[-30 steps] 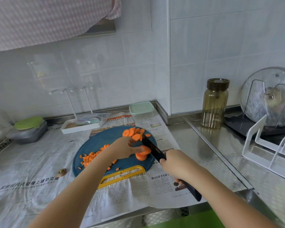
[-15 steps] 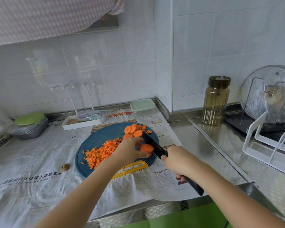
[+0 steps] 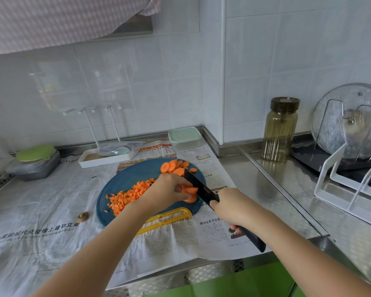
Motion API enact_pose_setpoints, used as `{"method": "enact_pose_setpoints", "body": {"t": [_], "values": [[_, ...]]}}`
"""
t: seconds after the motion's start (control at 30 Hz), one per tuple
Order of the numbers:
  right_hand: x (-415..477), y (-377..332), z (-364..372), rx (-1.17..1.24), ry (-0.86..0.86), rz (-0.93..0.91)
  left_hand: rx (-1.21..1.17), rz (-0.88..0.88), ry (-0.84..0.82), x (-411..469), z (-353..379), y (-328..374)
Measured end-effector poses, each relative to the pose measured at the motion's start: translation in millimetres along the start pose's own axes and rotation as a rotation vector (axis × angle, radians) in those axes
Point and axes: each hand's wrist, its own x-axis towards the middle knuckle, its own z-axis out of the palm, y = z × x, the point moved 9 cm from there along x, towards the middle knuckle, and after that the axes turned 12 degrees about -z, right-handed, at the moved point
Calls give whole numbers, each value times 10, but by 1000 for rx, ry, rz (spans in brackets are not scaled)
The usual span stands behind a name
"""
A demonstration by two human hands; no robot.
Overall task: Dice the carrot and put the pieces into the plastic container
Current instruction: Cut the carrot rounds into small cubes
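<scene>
A round blue cutting board [image 3: 124,182] with a yellow handle lies on newspaper. A heap of diced carrot [image 3: 130,195] covers its left middle, and round carrot slices [image 3: 174,167] lie at its far edge. My left hand [image 3: 165,192] pinches a small stack of carrot slices [image 3: 190,192] near the board's right edge. My right hand [image 3: 231,207] grips the handle of a black knife [image 3: 199,186], whose blade stands just right of the stack. A plastic container [image 3: 184,137] with a pale green lid sits behind the board by the wall.
A carrot end [image 3: 83,215] lies on the newspaper left of the board. A white tray [image 3: 105,157] and a grey container with a green lid [image 3: 35,162] stand at the back left. An amber glass jar [image 3: 280,129] and a white lid rack [image 3: 349,181] stand on the steel counter at right.
The view shifted, so the diced heap now shows left of my arm. My left hand keeps its hold on the slice stack, and the knife blade stays beside it, with little movement.
</scene>
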Motion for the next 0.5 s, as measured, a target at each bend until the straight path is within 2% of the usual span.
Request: {"method": "enact_pose_setpoints", "body": {"t": [0.07, 0.17, 0.3, 0.37, 0.5], "values": [[-3, 0, 0, 8, -10, -1, -13, -3, 72, 14, -66, -9], [-3, -6, -10, -1, -7, -1, -118, -167, 167, 70, -147, -176], [-4, 9, 11, 7, -15, 3, -422, -385, -7, 93, 25, -322], [-2, 16, 19, 4, -20, 11, -404, -423, -51, 76, 108, -327], [4, 13, 38, -15, -34, 30, -172, -370, 33, 87, 36, -247]]}}
